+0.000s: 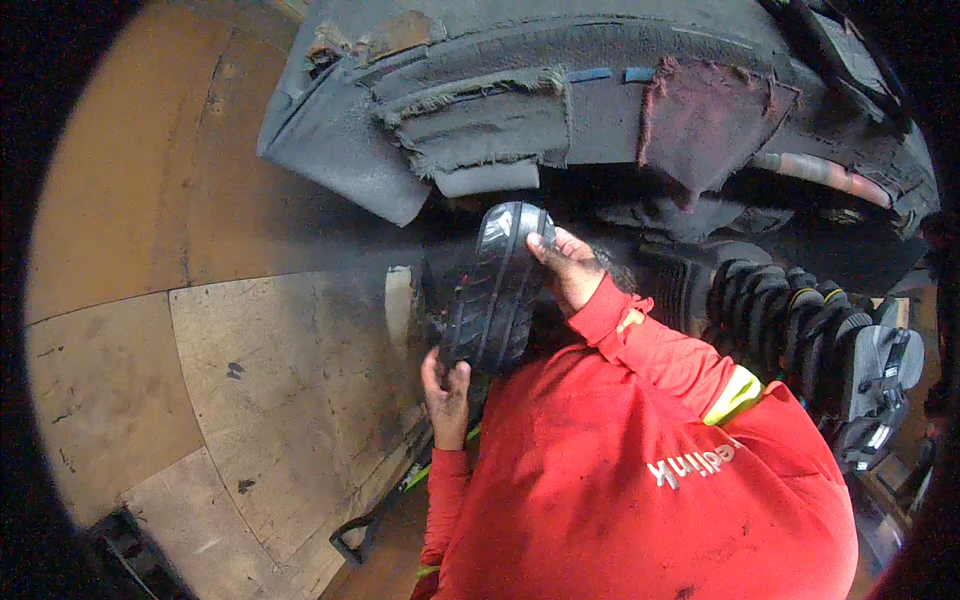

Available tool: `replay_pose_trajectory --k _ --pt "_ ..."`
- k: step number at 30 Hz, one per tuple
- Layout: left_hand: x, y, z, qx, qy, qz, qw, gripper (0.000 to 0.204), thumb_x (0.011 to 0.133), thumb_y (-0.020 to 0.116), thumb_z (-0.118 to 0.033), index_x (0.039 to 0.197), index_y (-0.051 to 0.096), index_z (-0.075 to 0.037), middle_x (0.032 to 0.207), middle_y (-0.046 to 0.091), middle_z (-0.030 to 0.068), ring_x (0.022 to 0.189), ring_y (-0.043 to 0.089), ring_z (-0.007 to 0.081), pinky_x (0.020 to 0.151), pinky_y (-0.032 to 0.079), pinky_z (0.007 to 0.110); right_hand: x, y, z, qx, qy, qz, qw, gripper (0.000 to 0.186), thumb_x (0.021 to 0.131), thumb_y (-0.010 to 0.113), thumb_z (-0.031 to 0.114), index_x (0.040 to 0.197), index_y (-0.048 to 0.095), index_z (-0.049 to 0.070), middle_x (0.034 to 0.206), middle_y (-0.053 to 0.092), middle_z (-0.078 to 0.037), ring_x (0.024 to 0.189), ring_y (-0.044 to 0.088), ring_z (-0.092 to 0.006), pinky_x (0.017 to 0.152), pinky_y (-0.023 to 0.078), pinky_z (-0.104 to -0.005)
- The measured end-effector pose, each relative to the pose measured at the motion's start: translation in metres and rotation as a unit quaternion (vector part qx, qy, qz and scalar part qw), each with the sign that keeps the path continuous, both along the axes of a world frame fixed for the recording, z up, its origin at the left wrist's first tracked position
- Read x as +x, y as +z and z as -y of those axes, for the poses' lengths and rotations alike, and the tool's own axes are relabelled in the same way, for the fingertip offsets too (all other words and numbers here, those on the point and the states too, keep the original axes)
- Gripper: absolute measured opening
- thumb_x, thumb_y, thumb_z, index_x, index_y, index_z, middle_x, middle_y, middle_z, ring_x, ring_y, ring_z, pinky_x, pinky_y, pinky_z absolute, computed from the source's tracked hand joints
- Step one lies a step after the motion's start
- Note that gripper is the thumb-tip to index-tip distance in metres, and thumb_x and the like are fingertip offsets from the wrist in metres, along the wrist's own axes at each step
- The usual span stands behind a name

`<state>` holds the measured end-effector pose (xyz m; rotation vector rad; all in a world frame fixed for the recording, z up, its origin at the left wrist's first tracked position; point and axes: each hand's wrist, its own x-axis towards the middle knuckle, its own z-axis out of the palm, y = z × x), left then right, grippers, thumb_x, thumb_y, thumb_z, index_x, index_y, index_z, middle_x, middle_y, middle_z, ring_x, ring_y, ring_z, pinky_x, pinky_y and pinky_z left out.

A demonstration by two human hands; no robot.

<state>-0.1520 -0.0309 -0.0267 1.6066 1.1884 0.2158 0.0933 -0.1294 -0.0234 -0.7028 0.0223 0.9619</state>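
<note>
A black rubber sole [492, 300] with a grooved tread, like that of a sandal, stands lengthwise in front of my chest. My right hand [570, 268] grips its far end, thumb pressed on the tread side. At the near end, my left hand [447, 392] holds the sole's lower left edge between thumb and fingers. Some fingertips are hidden behind the rubber. Just beyond the sole is a dust-coated grey surface [600, 120] with frayed cloth patches hanging on its front.
Several dark sandals [800, 310] stand in a tight row to the right, a strapped one [882, 375] nearest. Worn wooden boards [270, 400] cover the left side. A dark metal object [140, 555] sits at the lower left.
</note>
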Motion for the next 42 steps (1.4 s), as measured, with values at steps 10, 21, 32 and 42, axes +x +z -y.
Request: replay_pose_trajectory --k 10,21,32,42 --pt "0.186 0.063 -0.015 0.215 -0.222 0.056 0.949 0.031 0.098 0.058 -0.03 0.111 0.062 -0.001 0.103 0.066 0.0257 0.097 0.063 0.0454 0.08 0.049 0.049 0.0 -0.018 -0.003 0.045 -0.041 -0.047 0.997 0.029 0.101 0.057 0.025 0.12 0.061 0.004 0.115 0.068 -0.007 0.103 0.063 -0.0185 0.095 0.049 -0.0364" --pt "0.195 0.088 0.004 0.318 -0.185 -0.057 0.928 0.033 0.096 0.059 -0.031 0.107 0.065 -0.001 0.098 0.067 0.0256 0.09 0.065 0.0463 0.075 0.05 0.051 0.016 -0.021 -0.01 0.122 0.01 -0.144 0.982 0.029 0.103 0.052 0.026 0.122 0.06 0.005 0.115 0.067 -0.009 0.104 0.064 -0.0232 0.096 0.049 -0.04" --pt "0.173 0.047 0.005 0.151 -0.047 0.198 0.967 0.032 0.1 0.06 -0.023 0.118 0.062 0.004 0.103 0.071 0.0124 0.092 0.064 0.0156 0.085 0.049 0.03 0.041 -0.009 -0.015 0.081 0.119 0.004 0.99 0.027 0.099 0.062 0.022 0.118 0.064 0.003 0.112 0.069 -0.006 0.099 0.065 -0.0158 0.092 0.051 -0.0325" --pt "0.184 -0.024 -0.024 -0.287 0.013 0.335 0.897 0.036 0.102 0.058 -0.03 0.119 0.061 0.001 0.111 0.061 0.002 0.106 0.052 0.0093 0.093 0.042 0.027 0.024 0.006 -0.015 -0.27 0.016 0.363 0.892 0.033 0.094 0.067 0.015 0.123 0.063 0.0 0.113 0.069 -0.009 0.102 0.062 -0.0136 0.091 0.049 -0.0294"
